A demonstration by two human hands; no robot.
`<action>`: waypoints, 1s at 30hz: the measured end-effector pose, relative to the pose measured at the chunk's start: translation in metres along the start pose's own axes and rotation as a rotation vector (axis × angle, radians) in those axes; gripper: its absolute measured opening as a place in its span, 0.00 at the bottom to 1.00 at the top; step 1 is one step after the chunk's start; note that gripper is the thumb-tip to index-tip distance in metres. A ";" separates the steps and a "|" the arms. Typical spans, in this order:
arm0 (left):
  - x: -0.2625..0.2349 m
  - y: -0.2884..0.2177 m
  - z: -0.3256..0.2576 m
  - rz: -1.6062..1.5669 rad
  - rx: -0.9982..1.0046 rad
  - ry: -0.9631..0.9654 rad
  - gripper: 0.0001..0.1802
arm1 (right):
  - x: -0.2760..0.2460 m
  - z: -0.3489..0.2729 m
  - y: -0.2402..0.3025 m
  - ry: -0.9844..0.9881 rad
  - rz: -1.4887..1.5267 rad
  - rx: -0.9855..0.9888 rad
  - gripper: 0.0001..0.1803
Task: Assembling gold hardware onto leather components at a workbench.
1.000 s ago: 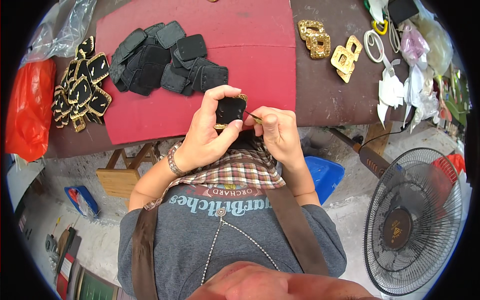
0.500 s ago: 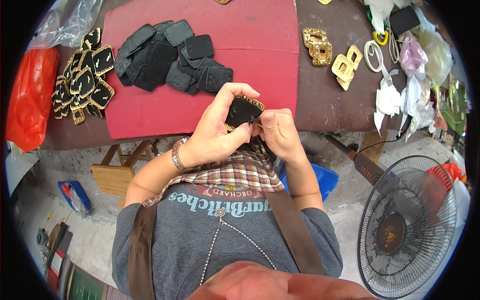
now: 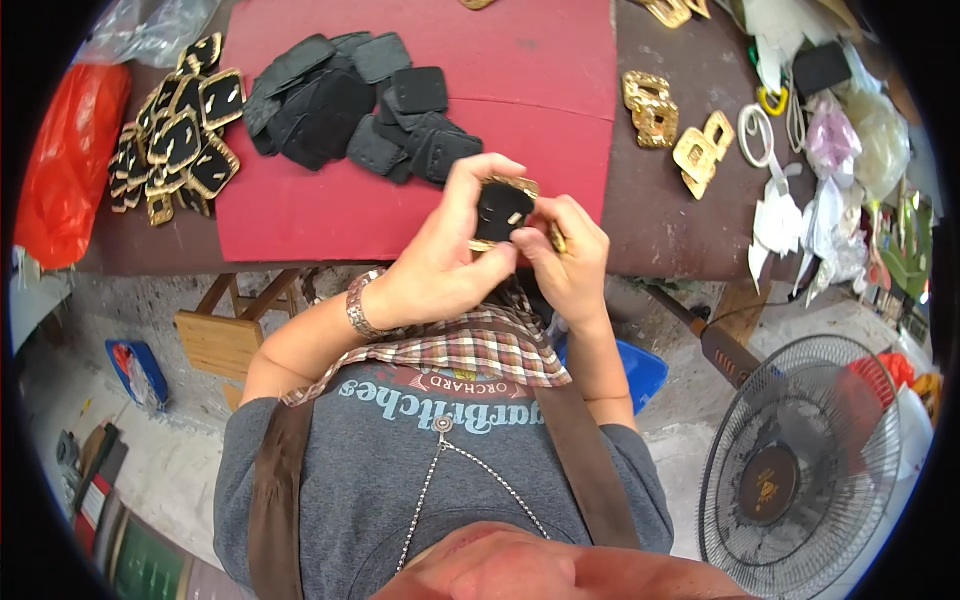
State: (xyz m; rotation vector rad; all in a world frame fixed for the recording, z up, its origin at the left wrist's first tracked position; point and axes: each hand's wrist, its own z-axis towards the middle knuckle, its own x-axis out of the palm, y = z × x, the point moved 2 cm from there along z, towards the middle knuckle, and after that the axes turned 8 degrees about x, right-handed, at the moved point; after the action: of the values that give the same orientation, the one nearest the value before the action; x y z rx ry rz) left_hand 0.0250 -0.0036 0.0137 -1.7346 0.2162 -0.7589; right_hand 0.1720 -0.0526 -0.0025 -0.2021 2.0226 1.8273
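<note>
My left hand (image 3: pixel 445 262) grips a square gold-rimmed buckle (image 3: pixel 498 212) by its edges, thumb below and fingers above. Its black backing faces up, with a short pale metal tab showing near the right side. Close against that side is my right hand (image 3: pixel 575 262), its fingers closed around a small gold-coloured piece (image 3: pixel 557 237) whose kind is mostly hidden. Behind my hands, a loose pile of black square pads (image 3: pixel 330 108) lies on the red mat (image 3: pixel 520 75). Similar gold-rimmed buckles with black backing (image 3: pixel 178 140) are heaped at the left.
Open gold frames (image 3: pixel 655 110) and more gold pieces (image 3: pixel 698 155) lie on the brown table (image 3: pixel 660 200) at right. A red plastic bag (image 3: pixel 65 170) is at far left. Plastic bags and a white ring (image 3: pixel 755 135) crowd the right side. A fan (image 3: pixel 795 470) stands at lower right.
The buckle has turned a little, and the pale tab now shows on its backing. My right fingers have shifted up along its edge, exposing the gold-coloured piece. The whole view has shifted slightly.
</note>
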 end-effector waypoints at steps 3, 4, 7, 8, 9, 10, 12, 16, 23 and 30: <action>-0.004 0.007 0.006 0.208 0.173 0.093 0.31 | 0.006 -0.007 -0.003 -0.060 0.082 0.024 0.11; -0.006 0.006 0.007 0.315 0.250 0.145 0.32 | 0.007 -0.009 -0.003 -0.117 0.124 0.043 0.10; 0.000 -0.002 0.006 0.383 0.347 0.222 0.30 | 0.015 -0.020 -0.010 -0.246 0.280 0.049 0.09; -0.001 -0.003 0.003 0.398 0.342 0.192 0.30 | 0.017 -0.023 -0.008 -0.215 0.294 0.047 0.09; -0.001 -0.003 0.002 0.374 0.294 0.187 0.29 | 0.017 -0.024 -0.008 -0.150 0.480 0.124 0.09; 0.000 -0.002 0.000 0.349 0.247 0.183 0.28 | 0.018 -0.024 -0.007 -0.084 0.663 0.206 0.08; -0.004 -0.003 -0.001 0.318 0.205 0.179 0.28 | 0.015 -0.020 -0.003 -0.016 0.837 0.289 0.08; -0.019 -0.014 -0.004 0.438 0.394 0.308 0.23 | 0.008 -0.011 0.009 0.074 0.531 0.423 0.07; -0.034 0.000 0.000 -0.134 0.036 -0.062 0.18 | 0.040 -0.018 0.018 -0.019 0.537 0.384 0.11; -0.042 0.007 -0.002 -0.113 0.043 -0.143 0.18 | 0.015 -0.008 0.017 0.163 0.220 0.085 0.26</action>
State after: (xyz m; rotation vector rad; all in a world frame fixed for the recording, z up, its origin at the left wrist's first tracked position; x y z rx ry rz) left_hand -0.0064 0.0141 -0.0085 -1.7630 0.0047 -0.7123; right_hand 0.1506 -0.0561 0.0081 -0.1105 2.3104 1.9025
